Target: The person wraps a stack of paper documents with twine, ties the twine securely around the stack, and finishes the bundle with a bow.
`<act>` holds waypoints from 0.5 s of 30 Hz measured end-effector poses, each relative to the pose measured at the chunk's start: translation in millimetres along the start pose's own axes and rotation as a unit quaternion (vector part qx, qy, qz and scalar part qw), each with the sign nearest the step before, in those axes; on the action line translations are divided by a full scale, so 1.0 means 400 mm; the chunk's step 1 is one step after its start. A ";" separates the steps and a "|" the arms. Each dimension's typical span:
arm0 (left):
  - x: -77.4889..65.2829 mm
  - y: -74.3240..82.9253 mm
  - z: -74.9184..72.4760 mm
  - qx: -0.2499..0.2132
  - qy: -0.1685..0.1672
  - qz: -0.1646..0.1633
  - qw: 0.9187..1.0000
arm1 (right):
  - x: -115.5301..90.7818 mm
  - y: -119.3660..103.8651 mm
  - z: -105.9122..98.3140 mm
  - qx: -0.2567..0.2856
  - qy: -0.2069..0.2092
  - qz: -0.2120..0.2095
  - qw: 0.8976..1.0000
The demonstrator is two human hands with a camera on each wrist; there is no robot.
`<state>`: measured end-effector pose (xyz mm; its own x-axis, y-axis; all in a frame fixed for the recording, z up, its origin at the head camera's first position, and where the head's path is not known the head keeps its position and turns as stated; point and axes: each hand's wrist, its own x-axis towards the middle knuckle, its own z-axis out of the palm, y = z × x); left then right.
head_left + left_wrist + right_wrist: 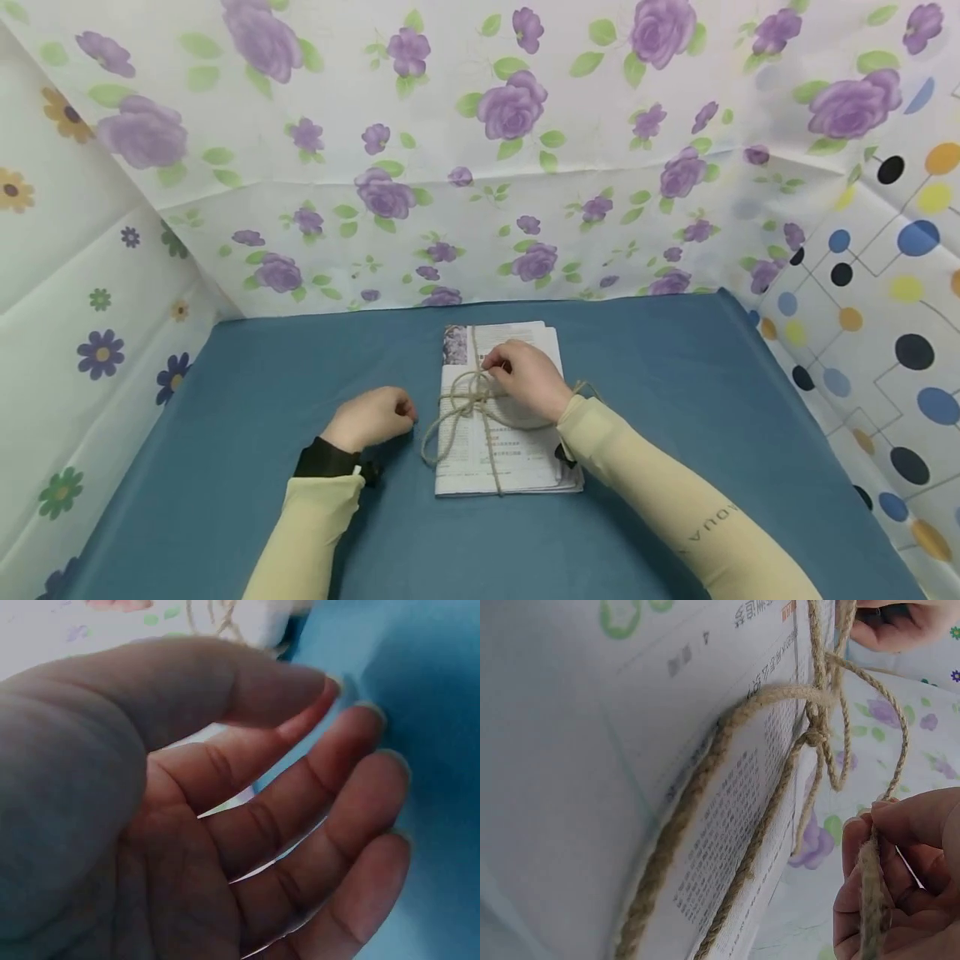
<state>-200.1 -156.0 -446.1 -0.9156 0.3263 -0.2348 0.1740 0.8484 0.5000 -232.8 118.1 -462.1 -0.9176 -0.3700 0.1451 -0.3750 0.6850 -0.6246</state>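
Note:
A folded stack of newspapers (461,471) lies on the table, tied crosswise with brown twine (491,450). The twine meets in a knot with loose loops (816,736) near the middle of the stack. My right hand (531,379) is over the upper right of the papers. In the right wrist view its thumb and fingertips pinch a length of the twine (895,769) that runs from the knot. To the left of the stack, my left hand (372,417) hovers low over the table, fingers loosely curved and holding nothing. Its palm (180,855) shows in the left wrist view.
A blue cloth (247,417) covers the table. Behind it hangs a white curtain (465,242) with purple flowers, and patterned sheets line both sides. A loose twine end (587,388) sticks out past the right edge of the stack.

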 end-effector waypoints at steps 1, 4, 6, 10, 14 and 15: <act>0.003 0.003 -0.009 -0.002 0.004 0.000 1.000 | -0.001 0.002 -0.004 0.000 0.000 -0.001 1.000; 0.014 0.014 -0.039 -0.027 0.016 0.013 0.999 | -0.001 0.006 -0.010 -0.001 -0.001 -0.007 1.000; 0.028 0.027 -0.055 -0.059 0.013 0.026 0.998 | -0.001 0.007 -0.011 0.000 -0.001 -0.010 1.000; 0.067 0.054 -0.060 -0.085 -0.001 0.041 0.996 | 0.000 0.000 -0.009 0.006 -0.002 -0.005 1.000; 0.104 0.074 -0.035 -0.059 -0.004 0.029 0.998 | 0.001 -0.012 0.000 0.025 -0.011 0.008 1.000; 0.111 0.077 -0.027 -0.053 -0.005 0.023 0.998 | 0.001 -0.015 0.002 0.030 -0.015 0.010 0.999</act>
<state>-239.4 -120.0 -431.9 -0.9040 0.3684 -0.2168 0.1765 0.7836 0.5956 -230.8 113.4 -459.1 -0.9199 -0.3765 0.1094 -0.3477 0.6544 -0.6715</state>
